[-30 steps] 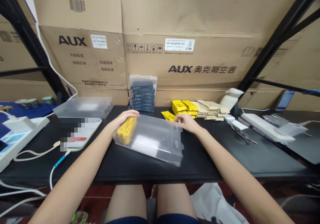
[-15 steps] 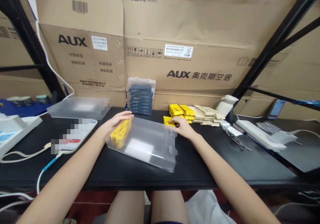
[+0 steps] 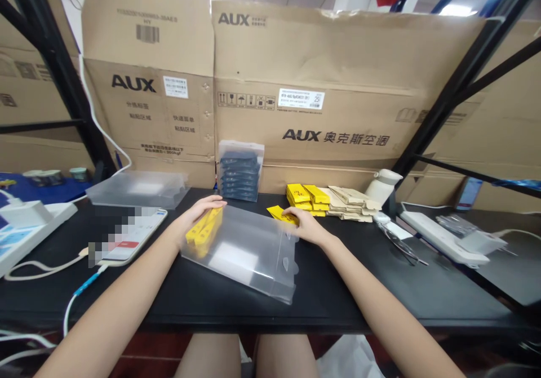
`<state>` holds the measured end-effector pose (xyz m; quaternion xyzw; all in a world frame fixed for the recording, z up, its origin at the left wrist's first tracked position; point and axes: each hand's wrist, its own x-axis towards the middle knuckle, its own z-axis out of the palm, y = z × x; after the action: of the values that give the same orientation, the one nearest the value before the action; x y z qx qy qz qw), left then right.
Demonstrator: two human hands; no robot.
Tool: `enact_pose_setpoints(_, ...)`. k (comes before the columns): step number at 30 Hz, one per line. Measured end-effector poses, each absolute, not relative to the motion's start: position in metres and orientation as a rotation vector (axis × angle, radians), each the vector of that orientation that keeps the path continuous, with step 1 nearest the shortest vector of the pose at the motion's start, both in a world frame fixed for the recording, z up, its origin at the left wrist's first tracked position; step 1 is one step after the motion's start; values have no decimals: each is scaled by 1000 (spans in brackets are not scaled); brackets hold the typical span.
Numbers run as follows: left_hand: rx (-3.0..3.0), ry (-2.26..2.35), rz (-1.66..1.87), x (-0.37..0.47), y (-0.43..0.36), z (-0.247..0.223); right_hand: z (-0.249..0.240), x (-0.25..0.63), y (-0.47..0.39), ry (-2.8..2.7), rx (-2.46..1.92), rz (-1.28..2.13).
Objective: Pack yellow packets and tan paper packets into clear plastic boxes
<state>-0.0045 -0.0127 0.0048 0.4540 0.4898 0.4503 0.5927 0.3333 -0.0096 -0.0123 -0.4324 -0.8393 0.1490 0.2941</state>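
A clear plastic box (image 3: 243, 254) lies on the black table, with yellow packets (image 3: 204, 231) inside its left end. My left hand (image 3: 203, 210) rests against the box's far left corner, its fingers together around the edge. Near the box's open right end, my right hand (image 3: 308, 226) pinches a yellow packet (image 3: 279, 214), which lies partly behind the box's far edge. Beyond it sit stacked yellow packets (image 3: 301, 195) beside beige packets (image 3: 349, 200). A clear box of dark packets (image 3: 240, 175) stands upright against the cardboard.
Another clear box (image 3: 139, 189) lies at the back left, near a charging phone (image 3: 135, 237). To the right are a white bottle (image 3: 382, 186), glasses (image 3: 401, 241) and a power strip (image 3: 439, 237). Cardboard (image 3: 338, 74) stands behind the table.
The camera view has tilted upward. My right hand has lifted and turned the yellow packet slightly, moving it left toward the box. My left hand stays at the box.
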Motion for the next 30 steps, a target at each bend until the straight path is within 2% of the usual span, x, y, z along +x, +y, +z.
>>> enact_pose_setpoints(8,1169,1125,1029,-4,-11,3,-9,334,-5,-1702,-1125,936)
enact_pose_setpoints(11,1147,1100,1033,-3,-9,0,-2,337,-3,-1464,-1094,1019)
enact_pose_setpoints(15,980,955,933,-7,-2,-6,14,347,-5,-1125,-880,1356)
enact_pose_setpoints(18,1094,940,892,-10,1,-8,21,351,-10,-896,-665,1595)
enact_pose_setpoints(24,1297,959,792,-10,-2,-5,14,348,-11,-800,-673,1634)
enact_pose_setpoints(30,1265,1011,857,-5,-1,-5,6,354,-7,-1005,-688,1609)
